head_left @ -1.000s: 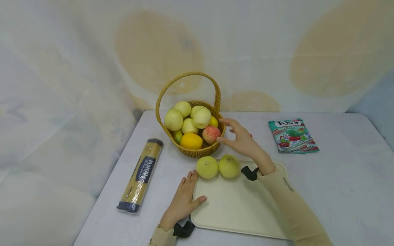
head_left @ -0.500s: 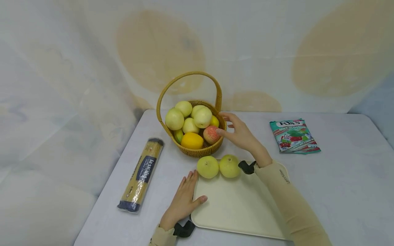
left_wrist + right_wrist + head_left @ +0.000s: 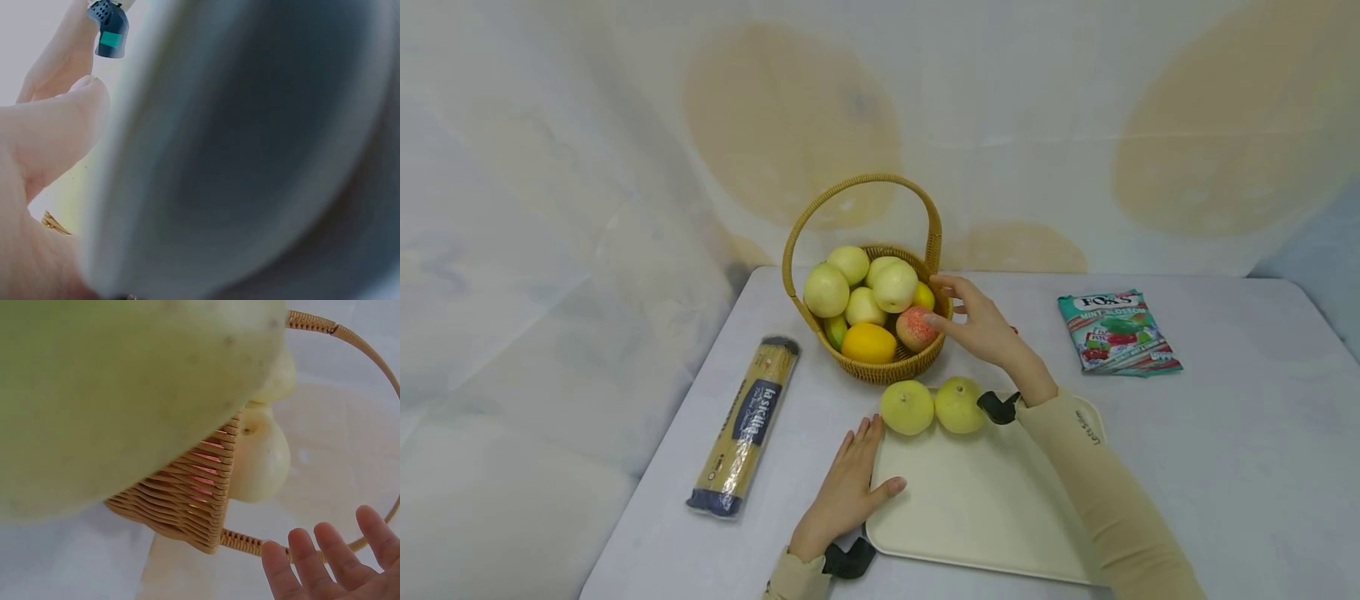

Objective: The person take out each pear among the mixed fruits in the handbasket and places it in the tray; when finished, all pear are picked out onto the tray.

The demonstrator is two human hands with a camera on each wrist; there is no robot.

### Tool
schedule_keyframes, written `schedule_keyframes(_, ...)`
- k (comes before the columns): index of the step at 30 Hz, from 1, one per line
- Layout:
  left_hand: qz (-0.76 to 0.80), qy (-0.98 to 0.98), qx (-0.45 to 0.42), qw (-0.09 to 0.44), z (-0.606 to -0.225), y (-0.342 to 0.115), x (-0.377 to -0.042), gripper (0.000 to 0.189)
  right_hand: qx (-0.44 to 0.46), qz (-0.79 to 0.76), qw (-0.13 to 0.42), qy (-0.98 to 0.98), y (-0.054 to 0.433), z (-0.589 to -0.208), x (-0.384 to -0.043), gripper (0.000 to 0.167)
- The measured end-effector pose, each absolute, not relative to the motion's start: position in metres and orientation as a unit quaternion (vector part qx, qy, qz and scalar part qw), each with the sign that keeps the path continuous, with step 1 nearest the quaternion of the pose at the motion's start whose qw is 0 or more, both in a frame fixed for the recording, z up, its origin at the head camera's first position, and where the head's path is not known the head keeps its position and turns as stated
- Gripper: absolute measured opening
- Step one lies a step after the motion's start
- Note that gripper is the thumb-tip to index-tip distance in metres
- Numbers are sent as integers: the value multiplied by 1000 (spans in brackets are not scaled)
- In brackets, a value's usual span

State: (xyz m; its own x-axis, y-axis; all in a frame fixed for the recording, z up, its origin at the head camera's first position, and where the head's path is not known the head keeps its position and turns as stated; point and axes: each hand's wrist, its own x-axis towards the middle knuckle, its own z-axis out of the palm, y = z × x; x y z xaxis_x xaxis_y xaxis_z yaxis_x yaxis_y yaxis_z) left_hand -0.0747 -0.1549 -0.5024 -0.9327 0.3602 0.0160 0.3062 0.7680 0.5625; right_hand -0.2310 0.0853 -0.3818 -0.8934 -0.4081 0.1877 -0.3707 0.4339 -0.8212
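My right hand [image 3: 981, 329] is at the right rim of a wicker basket [image 3: 868, 373], its thumb tip over a reddish peach [image 3: 913, 331] and its fingers along the rim. In the right wrist view, the fingers [image 3: 325, 553] are spread and straight near the basket's handle [image 3: 369, 353]. A large yellow-green fruit [image 3: 125, 406] fills much of that view. My left hand [image 3: 844, 483] lies flat at the left edge of a cream tray [image 3: 977, 500], thumb over its surface. Two yellow-green round fruits [image 3: 907, 408] sit on the tray's far edge. A blurred grey shape [image 3: 244, 150] covers most of the left wrist view.
Inside the basket are several pale apples [image 3: 826, 290] and a yellow fruit [image 3: 868, 343]. A packet of spaghetti [image 3: 743, 429] lies at the left. Green candy bags [image 3: 1118, 333] lie at the back right. Behind the right hand shows a small red spot [image 3: 1014, 329].
My right hand has moved slightly up and left, bringing its thumb from the peach's right side onto it. The left hand has stayed on the tray's edge.
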Motion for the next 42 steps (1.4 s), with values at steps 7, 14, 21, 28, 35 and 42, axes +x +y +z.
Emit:
schedule_keyframes(7,292,939,176,47,-502,-154,-75,90,-227,-487,24,843,86,-380,-232,64)
schedule_keyframes(14,295,938,177,46,-501,-154,-74,89,-220,-491,34,842,84,-381,-235,65)
schedule_keyframes(21,293,938,176,50,-501,-155,-74,91,-214,-501,37,838,82,-381,-240,65)
schedule_keyframes(28,292,939,174,49,-502,-155,-74,88,-213,-513,36,831,80,-380,-242,62)
schedule_keyframes(35,292,939,175,50,-504,-155,-73,88,-223,-515,28,827,80,-380,-244,61)
schedule_keyframes(42,293,939,176,48,-503,-155,-74,87,-228,-515,26,826,81,-378,-248,62)
